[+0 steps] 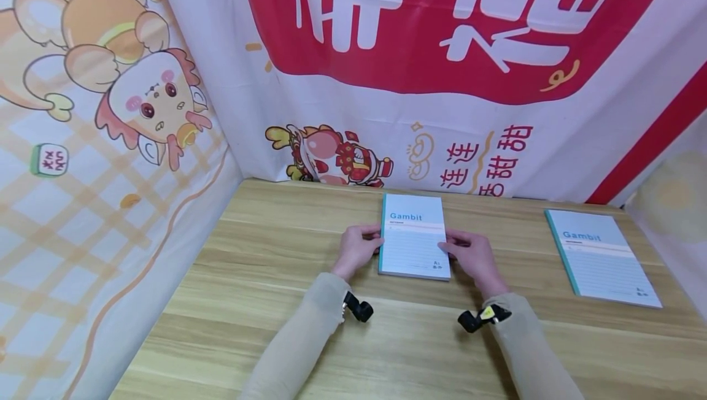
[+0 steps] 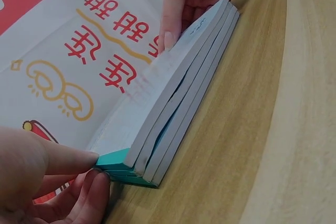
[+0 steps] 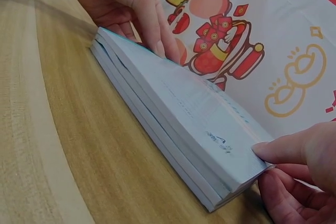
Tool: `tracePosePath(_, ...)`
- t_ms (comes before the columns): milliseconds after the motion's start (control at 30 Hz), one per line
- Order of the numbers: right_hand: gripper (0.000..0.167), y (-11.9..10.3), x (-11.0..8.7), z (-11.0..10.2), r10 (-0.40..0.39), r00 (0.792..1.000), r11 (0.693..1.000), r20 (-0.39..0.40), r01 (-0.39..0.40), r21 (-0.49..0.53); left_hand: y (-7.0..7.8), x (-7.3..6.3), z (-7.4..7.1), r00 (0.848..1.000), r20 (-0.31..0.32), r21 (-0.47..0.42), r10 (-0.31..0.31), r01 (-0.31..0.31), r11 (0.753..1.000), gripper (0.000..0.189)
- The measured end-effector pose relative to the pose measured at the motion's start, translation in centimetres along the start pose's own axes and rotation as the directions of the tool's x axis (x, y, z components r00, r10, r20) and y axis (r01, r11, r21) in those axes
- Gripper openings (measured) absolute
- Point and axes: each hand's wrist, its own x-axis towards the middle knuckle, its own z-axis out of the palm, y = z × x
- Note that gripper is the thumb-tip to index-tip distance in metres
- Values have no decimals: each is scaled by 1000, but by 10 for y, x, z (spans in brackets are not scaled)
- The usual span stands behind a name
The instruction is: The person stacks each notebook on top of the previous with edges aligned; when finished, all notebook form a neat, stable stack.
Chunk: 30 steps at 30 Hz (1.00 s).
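Observation:
A stack of several notebooks (image 1: 413,253) lies flat on the wooden table, white "Gambit" cover up and teal spines on the left. My left hand (image 1: 359,249) grips the spine side; in the left wrist view its thumb and fingers (image 2: 86,162) meet the teal spines (image 2: 116,165). On the opposite long edge, my right hand (image 1: 471,256) holds the stack, its thumb (image 3: 281,149) on the top cover near a corner and the other fingers against the side. Narrow gaps show between some notebooks (image 3: 152,124) along the near edge.
Another "Gambit" notebook (image 1: 604,262) lies on the table (image 1: 397,338) to the right. Behind the table hangs a printed red and white cloth (image 1: 353,99), and a patterned cloth (image 1: 110,203) covers the left side.

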Motion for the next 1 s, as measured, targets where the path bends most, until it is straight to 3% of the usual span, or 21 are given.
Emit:
tracePosePath(467,49,2,-2,2,-2,1000,1000,6,2,-18,0,1,1,999,25,86,-21,19,996,35)
tracePosePath(1000,49,-1,-5,1,4,1000,1000,18,-4,11,0,-2,2,1000,2,73,7,-7,997,32)
